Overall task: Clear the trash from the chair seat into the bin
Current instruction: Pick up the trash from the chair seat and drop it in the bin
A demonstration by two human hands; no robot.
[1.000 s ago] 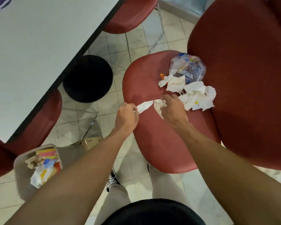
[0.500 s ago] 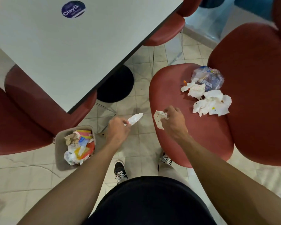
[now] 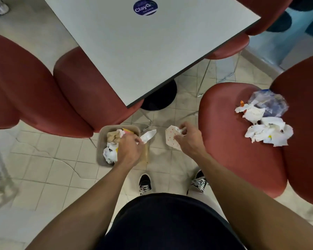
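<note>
My left hand hovers over the beige bin on the floor and pinches a twisted white paper scrap. Over the floor between bin and chair, my right hand pinches a spotted paper wrapper. The red chair seat at right still carries a crumpled clear plastic bag, a small white tissue with an orange bit beside it, and a larger wad of white tissues. The bin holds crumpled paper and coloured wrappers.
A grey table with a blue round sticker stands ahead on a black round base. Red chairs flank it at left and far right. My shoes stand on the tiled floor below the bin.
Both hands have left the chair seat and swung left with their paper pieces. The left hand now sits over the bin; the right hand has passed the seat's edge.
</note>
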